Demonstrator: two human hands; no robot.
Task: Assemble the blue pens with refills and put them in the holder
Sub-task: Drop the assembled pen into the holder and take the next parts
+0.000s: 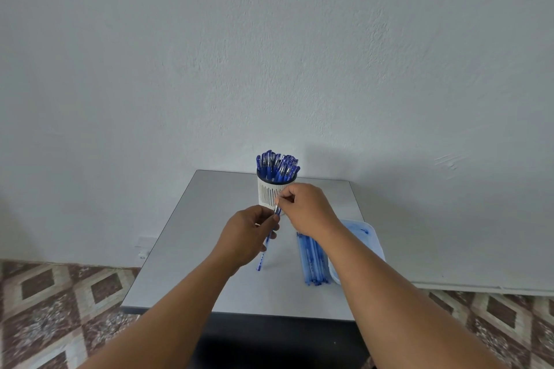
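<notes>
From the head view, my left hand (pixel 248 237) grips a slim blue pen barrel (pixel 263 252) above the grey tabletop (pixel 209 249); my right hand (pixel 305 210) pinches its upper end, hiding the tip, before the white slotted holder (pixel 269 192).

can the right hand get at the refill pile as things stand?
Probably not at once: the right hand is pinching the pen that the left hand grips. The refill pile lies uncovered just beneath its forearm.

holder (pixel 270 192) blocks centre back; refills (pixel 313 257), tray (pixel 367 234) block right; left tabletop (pixel 192 249) free
</notes>
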